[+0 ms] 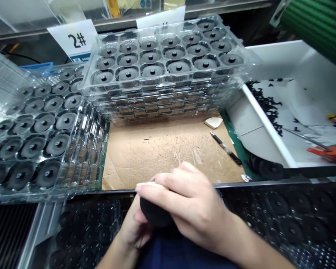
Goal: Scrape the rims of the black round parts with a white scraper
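Both hands meet at the front edge of the work surface, around a black round disc-like part [155, 213]. My left hand [133, 224] grips the part from the left, with its thumb against the side. Over the top and right side curls my right hand [193, 201], fingers closed and bent across it. A pale edge shows along the right fingertips; whether it is a separate thing I cannot make out. Much of the part is hidden by the fingers. Beyond the hands lies a sheet of cardboard [168, 149], bearing a pen [225, 147] and a white wedge-shaped piece [213, 122].
Stacked clear trays [162, 84] of black round parts stand at the back, and another tray stack [81, 149] at left. At right is a white bin [268, 127] with small black pieces and an orange-handled tool [327, 151]. A green ribbed roll [319, 30] juts in upper right.
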Demonstrator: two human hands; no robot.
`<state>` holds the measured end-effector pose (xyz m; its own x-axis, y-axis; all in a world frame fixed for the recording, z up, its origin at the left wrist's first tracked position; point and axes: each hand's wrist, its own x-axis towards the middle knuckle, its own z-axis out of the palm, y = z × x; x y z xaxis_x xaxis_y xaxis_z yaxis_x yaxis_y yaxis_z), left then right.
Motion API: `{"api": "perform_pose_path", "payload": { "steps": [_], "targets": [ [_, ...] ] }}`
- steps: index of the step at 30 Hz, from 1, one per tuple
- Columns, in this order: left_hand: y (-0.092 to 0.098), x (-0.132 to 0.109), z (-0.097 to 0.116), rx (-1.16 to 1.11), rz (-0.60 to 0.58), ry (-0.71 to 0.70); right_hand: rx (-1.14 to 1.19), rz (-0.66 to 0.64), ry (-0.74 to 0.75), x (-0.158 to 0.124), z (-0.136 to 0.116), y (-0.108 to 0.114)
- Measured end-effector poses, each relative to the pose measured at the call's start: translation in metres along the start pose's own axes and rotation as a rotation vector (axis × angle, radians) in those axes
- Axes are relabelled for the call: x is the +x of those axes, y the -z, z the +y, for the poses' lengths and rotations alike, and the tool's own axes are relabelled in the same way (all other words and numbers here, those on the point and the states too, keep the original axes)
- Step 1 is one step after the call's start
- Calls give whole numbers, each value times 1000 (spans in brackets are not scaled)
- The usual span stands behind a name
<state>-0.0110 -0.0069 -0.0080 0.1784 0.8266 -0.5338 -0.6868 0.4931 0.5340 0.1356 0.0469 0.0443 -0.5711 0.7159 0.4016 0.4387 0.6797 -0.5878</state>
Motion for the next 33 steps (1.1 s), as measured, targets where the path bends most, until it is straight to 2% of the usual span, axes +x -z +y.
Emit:
{"api": "perform_pose_path", "payload": {
  "steps": [1, 3, 5, 8, 10, 12, 14, 20, 25, 27, 28, 30, 32, 33],
  "targets": [
    [0, 2, 1, 6, -18, -25, 12, 63, 8, -2, -2, -3],
    [1, 5, 3, 4, -69, -100, -5, 143, -90, -9, -8, -10],
    [3, 7, 6, -20, -110, -140, 51, 160, -161, -20, -12, -13],
    [4, 8, 8, -74, -130, -117, 429, 59, -174, -37, -11, -10],
    [3, 8, 8, -123, -126, -100, 591, -14, -321, -45, -5, -7],
    [2, 9, 8, -176, -125, -76, 582, -9, -517, -50, 1, -6],
    [1, 9, 7, -215, -132, -57, 531, 20, -632, -55, 6, -7],
    [1, 6, 7, -224, -148, -41, 434, -13, -693, -67, 20, -21],
    [-1, 2, 7, -179, -128, -35, 306, 103, -740, -62, 28, -16],
    [-3, 0, 5, -156, -134, -38, 249, 200, -688, -53, 21, -7],
    [-4, 0, 3, -145, -144, -42, 214, 245, -611, -47, 16, -2],
    [-5, -1, -2, -109, -163, -40, 149, 263, -328, -32, 6, 4],
    [-6, -2, -5, -51, -164, -23, 114, 148, -24, -17, 1, 6],
    [-6, -2, -6, -20, -159, -14, 104, 54, 58, -11, 0, 7]
  ]
}}
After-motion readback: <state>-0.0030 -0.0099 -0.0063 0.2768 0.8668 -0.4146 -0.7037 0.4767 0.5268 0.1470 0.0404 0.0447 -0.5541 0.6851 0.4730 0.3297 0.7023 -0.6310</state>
